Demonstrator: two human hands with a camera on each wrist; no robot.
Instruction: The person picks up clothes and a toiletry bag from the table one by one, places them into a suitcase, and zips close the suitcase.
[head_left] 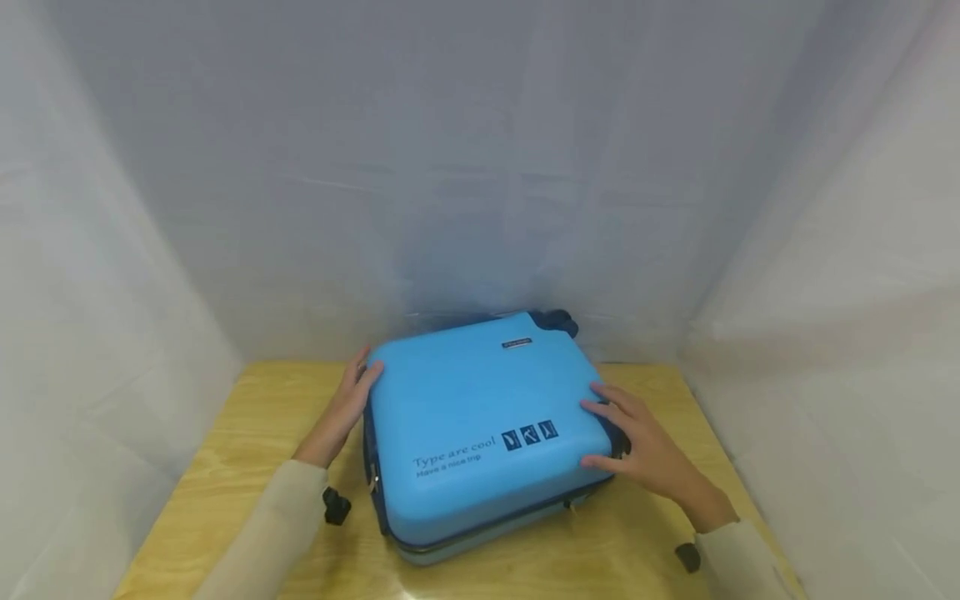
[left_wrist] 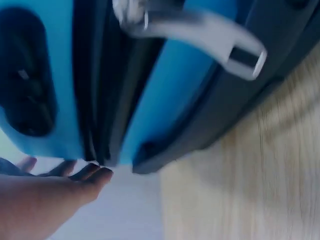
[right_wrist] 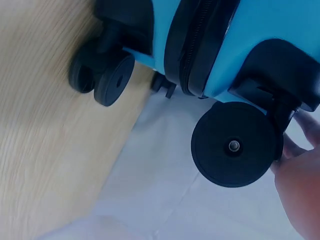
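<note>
A bright blue hard-shell suitcase (head_left: 480, 417) lies flat on a wooden table (head_left: 247, 433), with dark lettering on its lid. My left hand (head_left: 352, 396) rests with straight fingers on its far left corner. In the left wrist view these fingers (left_wrist: 90, 175) lie below the suitcase's side (left_wrist: 170, 85), near a grey handle (left_wrist: 210, 30). My right hand (head_left: 637, 450) presses with spread fingers on the right edge of the lid. In the right wrist view my right hand (right_wrist: 300, 185) sits beside a black wheel (right_wrist: 234, 145). A second wheel (right_wrist: 112, 80) and the dark zipper (right_wrist: 197, 45) show further off.
White curtains (head_left: 112, 275) close in the table on the left, back and right. Another black wheel (head_left: 558, 321) sticks out at the suitcase's far corner. Bare wood shows to the left, right and front of the case.
</note>
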